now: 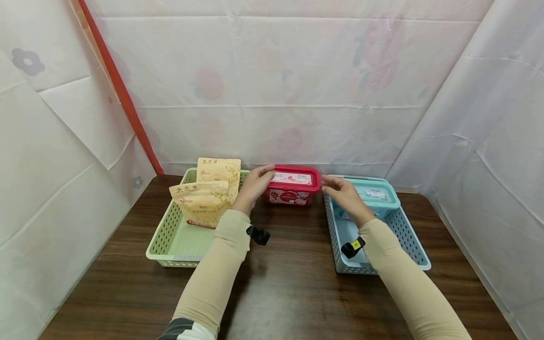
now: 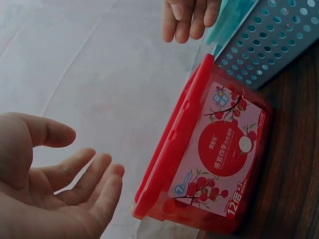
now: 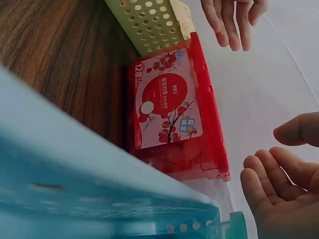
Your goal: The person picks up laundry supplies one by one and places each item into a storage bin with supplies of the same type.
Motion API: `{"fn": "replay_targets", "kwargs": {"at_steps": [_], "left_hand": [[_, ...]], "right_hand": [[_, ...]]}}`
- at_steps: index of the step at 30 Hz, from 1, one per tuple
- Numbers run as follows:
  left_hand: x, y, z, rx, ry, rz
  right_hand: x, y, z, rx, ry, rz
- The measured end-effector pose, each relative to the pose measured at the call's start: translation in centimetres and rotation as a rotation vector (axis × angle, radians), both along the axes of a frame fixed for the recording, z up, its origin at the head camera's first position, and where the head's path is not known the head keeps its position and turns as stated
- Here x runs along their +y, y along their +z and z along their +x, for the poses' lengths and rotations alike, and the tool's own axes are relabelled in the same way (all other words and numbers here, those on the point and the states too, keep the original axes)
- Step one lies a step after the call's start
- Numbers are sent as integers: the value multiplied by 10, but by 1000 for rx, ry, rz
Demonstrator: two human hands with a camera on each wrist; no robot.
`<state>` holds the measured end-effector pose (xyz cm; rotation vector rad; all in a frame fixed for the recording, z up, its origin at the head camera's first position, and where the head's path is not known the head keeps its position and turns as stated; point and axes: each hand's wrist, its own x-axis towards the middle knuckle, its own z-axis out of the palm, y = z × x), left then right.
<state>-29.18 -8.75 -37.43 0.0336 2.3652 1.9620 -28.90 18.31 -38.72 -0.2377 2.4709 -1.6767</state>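
A red lidded plastic box [image 1: 290, 185] with a cherry-patterned label stands on the dark wooden table between two baskets. My left hand [image 1: 256, 185] is at the box's left end, and my right hand [image 1: 342, 192] is off its right end, above the blue basket's edge. In the left wrist view the left hand [image 2: 65, 184] has its fingers relaxed, apart from the red box [image 2: 219, 154]. The right wrist view likewise shows a gap between the right hand [image 3: 284, 181] and the red box [image 3: 172, 107]. Neither hand holds anything.
On the left, a green basket [image 1: 167, 236] holds two yellow pouches [image 1: 201, 203]. To the right, a blue basket [image 1: 408, 236] contains a turquoise lidded box [image 1: 376, 194]. White cloth [image 1: 297, 85] hangs behind and at both sides.
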Motion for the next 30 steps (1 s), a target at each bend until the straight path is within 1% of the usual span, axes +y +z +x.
{"fn": "replay_targets", "kwargs": {"at_steps": [5, 12, 20, 27, 30], "left_hand": [[-3, -2, -4, -5, 22, -8], [-6, -6, -10, -37, 43, 2], [-2, -9, -21, -54, 72, -39], [-1, -13, -27, -62, 69, -54], [-2, -17, -31, -85, 69, -57]], "right_hand": [[-1, -2, -3, -16, -3, 15], [-4, -5, -11, -30, -23, 49], [-7, -3, -20, -15, 5, 89], [-9, -2, -22, -26, 20, 107], [-10, -1, -25, -33, 20, 134]]}}
